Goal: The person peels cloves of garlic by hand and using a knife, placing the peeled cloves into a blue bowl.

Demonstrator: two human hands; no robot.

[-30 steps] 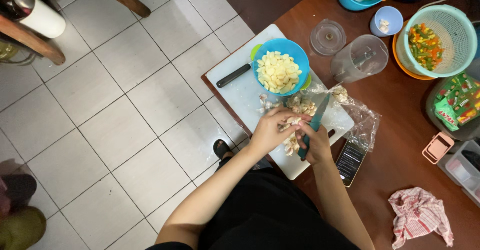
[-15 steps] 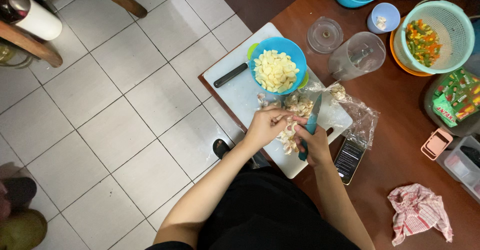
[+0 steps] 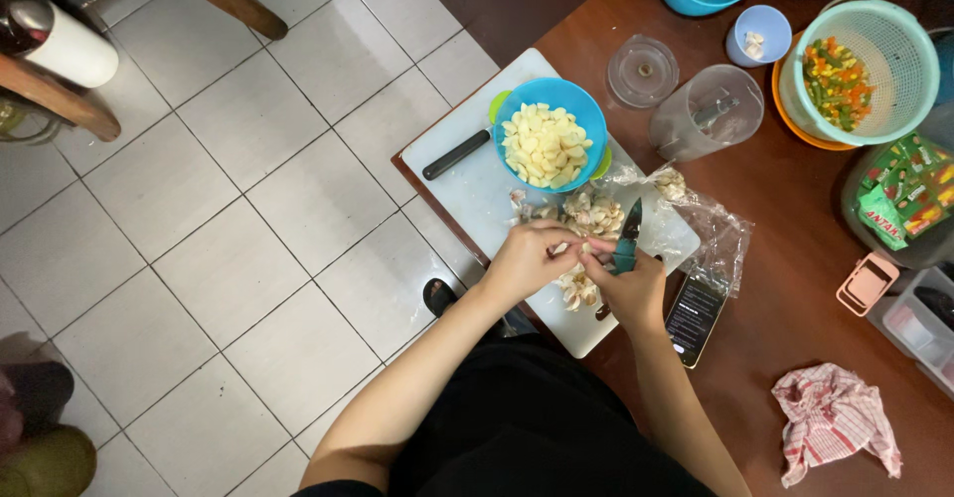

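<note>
Head view: my left hand [image 3: 525,258] pinches a garlic clove [image 3: 562,249]; my right hand [image 3: 632,288] grips a knife [image 3: 628,239]. Blue bowl [image 3: 576,109] holds peeled cloves; basket [image 3: 899,50] holds chopped vegetables.

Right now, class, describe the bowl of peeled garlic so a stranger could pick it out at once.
Start at the white cutting board on the brown wooden table. At its far end sits a round blue plastic bowl heaped with pale peeled garlic cloves. No other container holds cloves; the mint basket holds mixed vegetables.
</note>
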